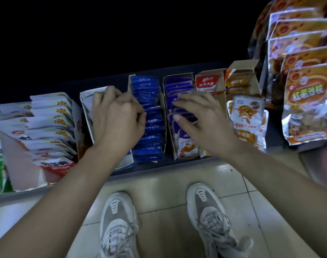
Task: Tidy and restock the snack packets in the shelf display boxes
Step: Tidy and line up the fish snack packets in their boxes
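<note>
Down on the low shelf (149,169) we are looking at a full row of display boxes, with pale floor tiles (177,229) running underneath. Off at the right, the big orange bags (306,101) are hanging in an overlapping stack. At the far left, the white packets (50,118) are fanning out of their tilted carton. Two grey trainers (118,220) are standing square to the shelf edge.

Mid-row now: the blue box (130,82) is sitting packed front to back with upright blue packets (149,131). Just beside it on the right, the purple box (174,153) is carrying its purple packets (179,84), and the red box (207,82) and orange box (239,81) are lining up beyond. A loose pale packet (246,116) is leaning at the front of the orange one.

The left hand (118,116) is hovering over the white box (86,108) with fingers curled under and its thumb side touching the blue packets. Whether it is gripping anything, I cannot tell, as the palm is hiding it. The right hand (201,123) is spreading flat over the purple packets, with straight fingertips (177,103) resting on their top edges.
</note>
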Tool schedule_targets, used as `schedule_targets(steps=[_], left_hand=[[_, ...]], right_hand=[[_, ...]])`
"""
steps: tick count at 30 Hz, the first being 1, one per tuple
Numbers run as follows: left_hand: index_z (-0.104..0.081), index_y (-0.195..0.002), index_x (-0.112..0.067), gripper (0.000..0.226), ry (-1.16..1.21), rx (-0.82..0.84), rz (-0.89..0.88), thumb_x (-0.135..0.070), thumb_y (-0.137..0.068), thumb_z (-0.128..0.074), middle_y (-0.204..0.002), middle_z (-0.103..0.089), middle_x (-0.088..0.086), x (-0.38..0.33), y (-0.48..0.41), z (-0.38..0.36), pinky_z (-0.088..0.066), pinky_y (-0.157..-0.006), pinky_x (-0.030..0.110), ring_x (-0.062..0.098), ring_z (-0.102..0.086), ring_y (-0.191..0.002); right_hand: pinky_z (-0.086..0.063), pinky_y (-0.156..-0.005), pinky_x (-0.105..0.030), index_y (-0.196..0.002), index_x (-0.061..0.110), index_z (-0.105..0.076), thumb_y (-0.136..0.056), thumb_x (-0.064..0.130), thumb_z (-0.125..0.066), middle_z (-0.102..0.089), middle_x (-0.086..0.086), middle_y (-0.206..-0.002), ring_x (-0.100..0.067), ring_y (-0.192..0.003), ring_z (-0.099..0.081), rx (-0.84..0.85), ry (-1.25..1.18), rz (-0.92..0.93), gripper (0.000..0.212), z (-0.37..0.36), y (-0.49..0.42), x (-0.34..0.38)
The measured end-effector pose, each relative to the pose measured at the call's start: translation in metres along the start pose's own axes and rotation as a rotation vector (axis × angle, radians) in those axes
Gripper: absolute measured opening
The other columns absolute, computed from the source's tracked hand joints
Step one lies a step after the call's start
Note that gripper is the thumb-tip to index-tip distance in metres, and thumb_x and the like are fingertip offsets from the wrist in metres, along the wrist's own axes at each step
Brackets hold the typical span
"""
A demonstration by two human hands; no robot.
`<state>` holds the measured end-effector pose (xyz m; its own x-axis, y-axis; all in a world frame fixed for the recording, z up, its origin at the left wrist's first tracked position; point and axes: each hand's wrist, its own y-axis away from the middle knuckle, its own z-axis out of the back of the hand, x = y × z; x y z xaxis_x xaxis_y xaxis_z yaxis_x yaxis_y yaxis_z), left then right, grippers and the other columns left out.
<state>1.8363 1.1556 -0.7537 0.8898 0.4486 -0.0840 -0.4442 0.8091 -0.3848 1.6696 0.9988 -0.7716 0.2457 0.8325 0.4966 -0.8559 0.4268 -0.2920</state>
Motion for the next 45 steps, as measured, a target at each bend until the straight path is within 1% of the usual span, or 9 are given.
schedule_targets(steps=[6,13,19,23,27,31,37,41,45], left_hand=[[-0.067,-0.129,-0.024,0.050,0.445,0.151,-0.174,-0.054,-0.089,-0.059,-0.131,-0.063,-0.005,-0.047,-0.009,-0.003,-0.046,-0.097,0.044,0.021,-0.055,-0.119],[-0.073,-0.116,-0.014,0.030,0.416,0.054,-0.145,-0.020,-0.087,-0.074,-0.107,-0.073,0.001,-0.053,-0.008,-0.026,-0.053,-0.086,0.043,0.024,-0.061,-0.105],[-0.073,-0.118,-0.009,0.031,0.586,0.060,-0.153,-0.024,-0.092,-0.068,-0.100,-0.068,0.001,-0.060,-0.002,-0.023,-0.055,-0.078,0.032,0.014,-0.061,-0.095],[-0.072,-0.117,-0.009,0.031,0.659,0.077,-0.137,-0.025,-0.091,-0.069,-0.121,-0.061,0.005,-0.063,0.005,-0.022,-0.055,-0.085,0.030,0.014,-0.060,-0.102],[-0.064,-0.129,-0.020,0.044,0.405,0.125,-0.110,-0.041,-0.090,-0.061,-0.154,-0.042,0.010,-0.059,0.000,-0.029,-0.038,-0.101,0.038,0.028,-0.046,-0.121],[-0.062,-0.133,-0.021,0.048,0.387,0.155,-0.140,-0.043,-0.091,-0.061,-0.155,-0.041,0.006,-0.054,-0.003,-0.031,-0.034,-0.101,0.038,0.028,-0.044,-0.125],[-0.071,-0.111,-0.015,0.040,0.499,0.122,-0.065,-0.034,-0.078,-0.081,-0.140,-0.053,0.003,-0.050,-0.005,-0.029,-0.033,-0.103,0.017,0.020,-0.054,-0.116],[-0.065,-0.109,-0.024,0.049,0.503,0.218,-0.146,-0.048,-0.070,-0.082,-0.147,-0.045,-0.004,-0.042,-0.009,-0.023,-0.040,-0.102,0.047,0.018,-0.052,-0.121],[-0.066,-0.109,-0.021,0.047,0.458,0.190,-0.222,-0.038,-0.070,-0.086,-0.144,-0.050,-0.005,-0.041,-0.013,-0.023,-0.029,-0.099,0.034,0.016,-0.049,-0.124]], right_hand=[[-0.047,-0.096,-0.050,-0.128,0.011,-0.064,-0.097,0.032,-0.058,-0.062,-0.004,-0.131,-0.022,-0.119,-0.056,-0.069,-0.058,0.011,0.038,0.011,0.015,-0.020],[-0.051,-0.087,-0.027,-0.099,0.005,-0.074,-0.087,0.013,-0.073,-0.071,-0.008,-0.101,-0.022,-0.096,-0.065,-0.310,-0.097,-0.045,0.014,0.027,0.041,-0.039],[-0.048,-0.087,-0.010,-0.112,0.008,-0.070,-0.084,0.021,-0.076,-0.066,-0.007,-0.109,-0.016,-0.103,-0.062,-0.268,-0.208,-0.192,0.032,0.030,0.047,-0.054],[-0.048,-0.097,-0.020,-0.128,0.010,-0.062,-0.087,0.020,-0.075,-0.059,-0.004,-0.126,-0.013,-0.120,-0.054,-0.152,-0.261,-0.146,0.044,0.025,0.041,-0.049],[-0.042,-0.107,-0.030,-0.147,0.016,-0.045,-0.093,0.030,-0.061,-0.045,0.000,-0.149,-0.013,-0.139,-0.036,0.014,-0.364,-0.133,0.057,0.024,0.029,-0.050],[-0.049,-0.106,-0.042,-0.153,0.018,-0.034,-0.093,0.029,-0.065,-0.030,0.004,-0.158,-0.011,-0.146,-0.024,0.214,-0.405,-0.115,0.068,0.020,0.026,-0.049],[-0.050,-0.100,-0.049,-0.133,0.011,-0.058,-0.083,0.017,-0.078,-0.044,-0.004,-0.146,-0.019,-0.136,-0.039,0.083,-0.215,-0.022,0.055,0.010,0.021,-0.042],[-0.055,-0.093,-0.044,-0.117,0.007,-0.065,-0.075,0.014,-0.084,-0.055,-0.007,-0.124,-0.019,-0.121,-0.050,0.066,-0.246,0.011,0.047,0.014,0.016,-0.038],[-0.050,-0.095,-0.045,-0.122,0.009,-0.063,-0.077,0.022,-0.081,-0.061,-0.006,-0.121,-0.023,-0.115,-0.054,-0.003,-0.097,0.070,0.050,0.009,0.021,-0.036]])
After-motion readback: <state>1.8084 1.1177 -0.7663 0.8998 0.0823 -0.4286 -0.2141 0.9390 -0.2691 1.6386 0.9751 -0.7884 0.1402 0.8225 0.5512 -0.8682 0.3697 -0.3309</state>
